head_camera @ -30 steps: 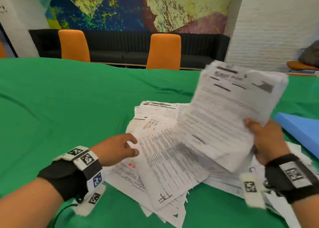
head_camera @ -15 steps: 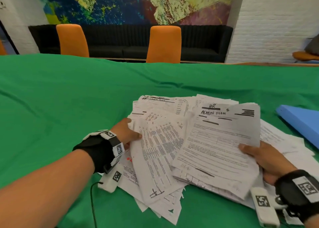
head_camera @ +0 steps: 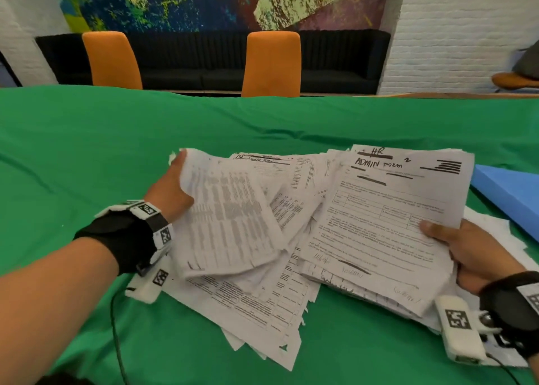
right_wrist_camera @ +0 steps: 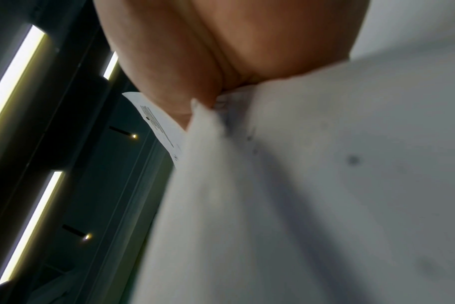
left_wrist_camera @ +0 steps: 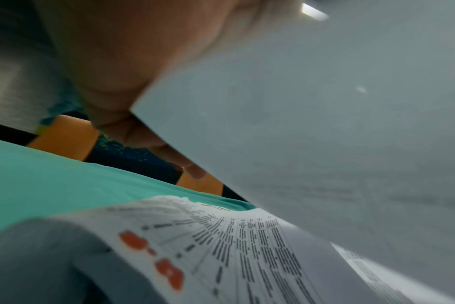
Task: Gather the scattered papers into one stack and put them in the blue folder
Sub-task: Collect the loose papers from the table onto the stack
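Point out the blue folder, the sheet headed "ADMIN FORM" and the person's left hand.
blue folder (head_camera: 507,193), head view, on its flat blue cover.
ADMIN FORM sheet (head_camera: 379,224), head view, middle of the printed page.
left hand (head_camera: 169,192), head view, back of the hand beside the lifted papers.

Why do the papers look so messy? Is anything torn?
The papers lie fanned at crooked angles on the green cloth, not squared up. Several sheets have ragged, nicked edges near the front. The blue folder sits apart, at the right.
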`<state>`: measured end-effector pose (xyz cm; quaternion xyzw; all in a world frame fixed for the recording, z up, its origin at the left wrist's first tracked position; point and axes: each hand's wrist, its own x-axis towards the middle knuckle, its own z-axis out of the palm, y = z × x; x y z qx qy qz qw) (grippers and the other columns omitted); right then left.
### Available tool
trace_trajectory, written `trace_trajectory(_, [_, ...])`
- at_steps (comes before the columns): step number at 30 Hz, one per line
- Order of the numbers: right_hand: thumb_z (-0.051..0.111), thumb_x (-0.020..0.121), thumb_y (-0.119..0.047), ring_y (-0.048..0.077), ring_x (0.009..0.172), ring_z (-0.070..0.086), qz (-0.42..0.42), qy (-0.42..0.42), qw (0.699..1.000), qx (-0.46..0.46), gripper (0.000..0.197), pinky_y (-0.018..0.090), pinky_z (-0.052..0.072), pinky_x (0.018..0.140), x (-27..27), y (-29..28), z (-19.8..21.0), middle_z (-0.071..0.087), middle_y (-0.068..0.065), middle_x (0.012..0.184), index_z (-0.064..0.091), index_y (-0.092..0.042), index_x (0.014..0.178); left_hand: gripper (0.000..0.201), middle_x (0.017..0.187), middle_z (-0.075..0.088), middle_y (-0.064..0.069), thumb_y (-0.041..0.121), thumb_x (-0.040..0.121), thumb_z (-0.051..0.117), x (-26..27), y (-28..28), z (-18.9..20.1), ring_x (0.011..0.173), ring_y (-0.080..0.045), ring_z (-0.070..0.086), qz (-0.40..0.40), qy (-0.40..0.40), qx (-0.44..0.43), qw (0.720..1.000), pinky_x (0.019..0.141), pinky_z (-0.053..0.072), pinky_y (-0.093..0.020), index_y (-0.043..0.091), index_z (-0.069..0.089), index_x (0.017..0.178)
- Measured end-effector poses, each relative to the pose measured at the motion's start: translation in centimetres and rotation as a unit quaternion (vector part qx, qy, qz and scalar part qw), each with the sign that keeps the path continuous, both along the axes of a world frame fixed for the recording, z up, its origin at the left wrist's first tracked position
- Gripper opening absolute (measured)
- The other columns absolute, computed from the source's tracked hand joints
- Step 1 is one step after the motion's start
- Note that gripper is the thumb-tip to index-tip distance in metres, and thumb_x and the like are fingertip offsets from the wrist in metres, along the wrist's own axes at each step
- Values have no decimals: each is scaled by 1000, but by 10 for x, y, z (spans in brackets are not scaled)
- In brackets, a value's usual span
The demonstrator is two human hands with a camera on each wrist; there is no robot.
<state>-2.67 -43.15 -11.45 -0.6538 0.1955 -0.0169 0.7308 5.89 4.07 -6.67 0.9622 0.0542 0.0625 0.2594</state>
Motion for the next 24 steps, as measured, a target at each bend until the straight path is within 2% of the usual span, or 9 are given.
trace_trajectory(2, [58, 99, -6, 40, 109, 72, -7, -4, 1000, 6, 35, 57, 54, 97, 2, -5, 0, 75, 15, 122, 63, -15, 132, 106, 146, 48, -15, 1, 85, 63, 8, 13, 4, 101, -38, 64, 41, -9, 3, 999, 80, 54, -41, 32, -7, 158])
trace_trajectory(4, [58, 99, -6, 40, 111, 71, -11, -6, 1000, 11, 36, 57, 54, 99, 2, -7, 0, 74, 15, 123, 62, -15, 134, 103, 141, 52, -20, 3, 83, 68, 17, 16, 6, 110, -40, 60, 73, -3, -14, 997, 87, 51, -43, 23, 2, 160])
trace_trajectory(5, [58, 99, -6, 40, 111, 71, -9, -7, 1000, 11, 36, 57, 58, 94, 2, -6, 1, 74, 15, 123, 62, -15, 134, 93, 138, 55, -21, 1, 82, 69, 21, 14, 7, 110, -40, 60, 82, 1, -32, 996, 88, 50, -43, 15, 18, 158])
trace_trajectory(7, [59, 97, -6, 40, 110, 71, -3, -7, 1000, 13, 38, 53, 62, 83, 2, -3, 3, 75, 14, 121, 62, -15, 134, 50, 120, 64, -23, 1, 81, 69, 27, 6, 9, 96, -35, 61, 88, 8, -53, 995, 81, 50, -38, 2, 55, 128])
trace_trajectory(10, [60, 96, -5, 40, 108, 73, 3, -7, 1000, 21, 38, 50, 62, 79, 1, -4, 3, 77, 13, 119, 63, -16, 132, 14, 101, 69, -19, 6, 85, 68, 33, -7, 15, 78, -27, 61, 79, 48, -103, 990, 73, 47, -30, 2, 67, 98])
trace_trajectory(14, [57, 99, -5, 38, 105, 74, 4, -2, 1000, 31, 36, 53, 62, 79, -1, -10, 4, 76, 13, 120, 63, -17, 133, 13, 110, 71, -14, 12, 88, 70, 40, -11, 29, 97, -33, 67, 12, 79, -220, 972, 97, 50, -46, 8, 68, 100])
trace_trajectory(15, [57, 99, -5, 37, 103, 75, 5, -3, 999, 34, 36, 53, 62, 78, -1, -11, 5, 77, 13, 119, 63, -18, 133, 11, 109, 71, -13, 13, 88, 70, 40, -10, 33, 97, -32, 67, 7, 67, -229, 971, 96, 50, -46, 11, 68, 99])
trace_trajectory(19, [57, 99, -5, 34, 98, 77, 10, -7, 999, 37, 35, 52, 64, 75, -3, -8, 8, 78, 12, 117, 64, -19, 130, 14, 95, 73, -4, 18, 89, 71, 39, -3, 34, 76, -21, 67, 21, 18, -203, 979, 64, 46, -26, 16, 71, 103])
trace_trajectory(24, [61, 92, -6, 34, 97, 77, 13, -8, 999, 49, 40, 47, 65, 73, -4, -2, 8, 77, 13, 118, 64, -17, 130, 31, 97, 71, -15, 3, 88, 60, 44, 2, 28, 82, -29, 65, 17, 46, -30, 998, 77, 49, -31, 12, 72, 116])
